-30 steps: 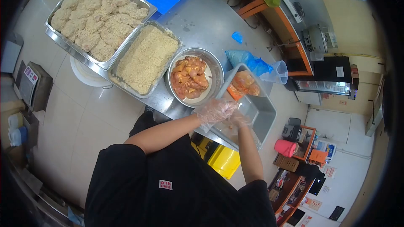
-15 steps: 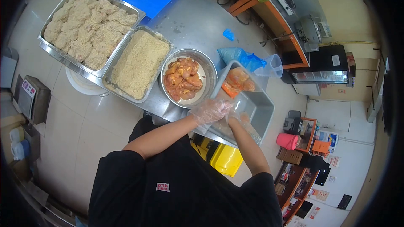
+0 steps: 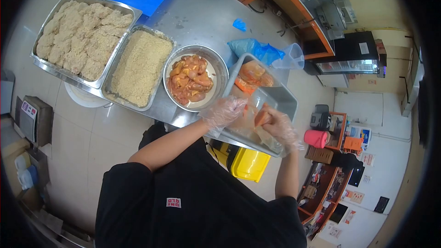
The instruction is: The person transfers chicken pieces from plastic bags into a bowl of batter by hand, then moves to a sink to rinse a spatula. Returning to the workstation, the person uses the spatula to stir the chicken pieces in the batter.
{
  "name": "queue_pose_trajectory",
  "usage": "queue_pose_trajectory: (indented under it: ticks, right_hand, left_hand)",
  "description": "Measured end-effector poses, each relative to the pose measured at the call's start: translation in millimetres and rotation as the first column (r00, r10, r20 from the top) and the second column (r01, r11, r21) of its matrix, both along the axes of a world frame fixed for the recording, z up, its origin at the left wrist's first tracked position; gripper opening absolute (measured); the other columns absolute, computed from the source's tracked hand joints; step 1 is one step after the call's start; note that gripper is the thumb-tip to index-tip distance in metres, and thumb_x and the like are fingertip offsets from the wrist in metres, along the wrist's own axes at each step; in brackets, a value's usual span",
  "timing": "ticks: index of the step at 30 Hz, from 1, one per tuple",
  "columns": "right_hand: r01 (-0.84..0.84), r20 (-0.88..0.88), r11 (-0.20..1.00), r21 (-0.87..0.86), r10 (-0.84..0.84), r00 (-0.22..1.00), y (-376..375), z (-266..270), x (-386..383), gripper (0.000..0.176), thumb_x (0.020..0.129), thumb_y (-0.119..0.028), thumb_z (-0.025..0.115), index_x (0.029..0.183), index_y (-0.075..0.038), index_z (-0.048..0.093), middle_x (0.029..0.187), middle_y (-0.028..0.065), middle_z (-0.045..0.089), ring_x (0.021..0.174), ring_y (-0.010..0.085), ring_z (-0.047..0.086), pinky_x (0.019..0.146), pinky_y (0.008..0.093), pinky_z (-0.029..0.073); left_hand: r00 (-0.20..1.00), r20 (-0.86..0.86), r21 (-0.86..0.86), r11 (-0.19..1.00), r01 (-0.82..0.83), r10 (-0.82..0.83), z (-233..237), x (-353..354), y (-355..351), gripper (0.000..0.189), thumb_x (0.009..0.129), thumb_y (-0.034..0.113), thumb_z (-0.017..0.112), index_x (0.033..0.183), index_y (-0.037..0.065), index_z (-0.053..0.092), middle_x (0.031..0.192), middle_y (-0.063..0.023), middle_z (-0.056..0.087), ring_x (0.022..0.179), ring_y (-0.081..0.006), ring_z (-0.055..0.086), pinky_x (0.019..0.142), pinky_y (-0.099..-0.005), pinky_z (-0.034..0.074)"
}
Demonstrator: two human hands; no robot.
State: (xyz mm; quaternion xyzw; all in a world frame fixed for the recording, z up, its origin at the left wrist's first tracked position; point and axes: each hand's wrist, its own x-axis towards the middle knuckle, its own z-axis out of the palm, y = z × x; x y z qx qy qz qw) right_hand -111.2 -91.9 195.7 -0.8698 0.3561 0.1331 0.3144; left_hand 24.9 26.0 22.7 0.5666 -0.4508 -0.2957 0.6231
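Observation:
Both of my hands wear clear plastic gloves, over the near side of a grey tub (image 3: pixel 285 98). My left hand (image 3: pixel 226 112) is closed, fingers pinched at a clear plastic bag (image 3: pixel 250 124) that hangs into the tub. My right hand (image 3: pixel 278 128) grips an orange-pink piece of raw meat (image 3: pixel 262 116) over the tub. Deeper in the tub lies a bag of raw meat (image 3: pixel 254 74) with an orange label. Left of the tub, a round metal bowl (image 3: pixel 221 64) holds raw marinated meat pieces (image 3: pixel 189 79).
A metal pan of crumbs (image 3: pixel 140 66) and a tray of breaded pieces (image 3: pixel 85 36) stand to the left. Behind the tub are a blue plastic bag (image 3: pixel 257 51) and a clear jug (image 3: pixel 292 56). A yellow bin (image 3: pixel 249 163) stands below the metal table's edge.
My right hand has moved away from my left and risen, and a meat piece now shows in its fingers. My left hand stays near the bag. The whole view has shifted slightly.

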Motion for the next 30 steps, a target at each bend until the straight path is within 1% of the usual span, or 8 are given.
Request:
queue_pose_trajectory:
  ticks: [2,5,9,14,18,21,25,30]
  right_hand:
    - [-0.032,0.281,0.997,0.076,0.009,0.960,-17.7,-1.7,-16.9,0.032,0.077,0.001,0.073,0.108,-0.005,0.066,0.095,0.0093,0.068,0.090,0.0201,0.065,0.084,0.0316,0.051]
    - [-0.147,0.442,0.989,0.019,0.123,0.888,-7.6,36.1,7.9,0.029,0.079,0.003,0.074,0.106,-0.004,0.066,0.098,0.0077,0.068,0.094,0.0203,0.065,0.086,0.0338,0.051]
    - [-0.254,0.442,0.963,-0.093,0.269,0.856,-9.3,37.7,44.4,0.029,0.082,-0.010,0.076,0.109,-0.004,0.067,0.109,0.0123,0.069,0.099,0.0252,0.066,0.090,0.0342,0.051]
    - [-0.326,0.346,0.944,-0.047,0.322,0.881,25.3,19.1,116.7,0.029,0.082,-0.011,0.075,0.110,-0.007,0.069,0.113,0.0127,0.066,0.097,0.0234,0.066,0.087,0.0353,0.052]
    - [-0.285,0.198,0.928,-0.238,0.334,0.922,31.1,28.8,121.9,0.029,0.083,-0.011,0.064,0.112,-0.007,0.069,0.112,0.0163,0.070,0.097,0.0305,0.069,0.085,0.0396,0.054]
    - [-0.417,-0.235,0.899,-0.138,0.379,0.895,-4.8,26.6,89.7,0.026,0.085,-0.012,0.058,0.106,-0.005,0.070,0.109,0.0196,0.070,0.095,0.0324,0.069,0.086,0.0410,0.053]
    - [-0.490,-0.382,0.869,0.060,0.474,0.794,-37.9,-76.0,50.6,0.032,0.091,-0.023,0.059,0.119,-0.008,0.067,0.119,0.0217,0.067,0.112,0.0348,0.064,0.093,0.0423,0.051]
    - [-0.267,-0.336,0.957,-0.110,0.217,0.916,-14.8,-148.3,45.0,0.029,0.089,-0.017,0.055,0.109,-0.003,0.071,0.115,0.0203,0.069,0.112,0.0349,0.065,0.096,0.0423,0.049]
  left_hand:
    - [0.999,0.030,0.021,0.999,0.028,-0.029,-2.7,1.1,-0.3,0.021,0.100,0.024,0.052,0.099,0.008,0.066,0.087,-0.0203,0.065,0.083,-0.0414,0.061,0.072,-0.0495,0.047]
    - [0.991,0.131,0.068,0.998,0.001,-0.010,-9.9,-3.2,-2.1,0.024,0.100,0.028,0.050,0.102,0.010,0.065,0.091,-0.0201,0.066,0.087,-0.0420,0.063,0.075,-0.0502,0.048]
    - [0.990,0.140,0.092,0.996,0.006,-0.019,-5.3,-0.6,-1.5,0.022,0.099,0.028,0.051,0.100,0.009,0.063,0.089,-0.0201,0.065,0.087,-0.0419,0.063,0.074,-0.0501,0.048]
    - [0.983,0.147,0.050,0.991,-0.122,0.113,-23.1,-12.2,-4.6,0.023,0.098,0.027,0.052,0.096,0.006,0.060,0.086,-0.0211,0.063,0.083,-0.0431,0.061,0.072,-0.0504,0.047]
    - [0.996,0.070,0.153,0.988,0.036,-0.047,-10.6,-3.0,-2.5,0.019,0.096,0.022,0.053,0.099,0.006,0.062,0.088,-0.0213,0.063,0.082,-0.0408,0.062,0.072,-0.0501,0.047]
    - [0.996,0.092,0.088,0.996,0.012,-0.020,-11.1,-1.0,-0.4,0.017,0.096,0.019,0.055,0.102,0.006,0.064,0.089,-0.0204,0.064,0.082,-0.0390,0.063,0.072,-0.0492,0.047]
    - [0.992,0.104,-0.013,0.998,-0.069,0.070,-20.4,-6.6,-3.6,0.015,0.096,0.019,0.057,0.101,0.006,0.064,0.088,-0.0192,0.064,0.084,-0.0387,0.062,0.072,-0.0489,0.048]
    - [0.980,0.186,-0.064,0.996,-0.066,0.077,-34.2,-11.0,-7.6,0.014,0.097,0.018,0.057,0.100,0.007,0.065,0.089,-0.0171,0.065,0.086,-0.0381,0.062,0.074,-0.0485,0.049]
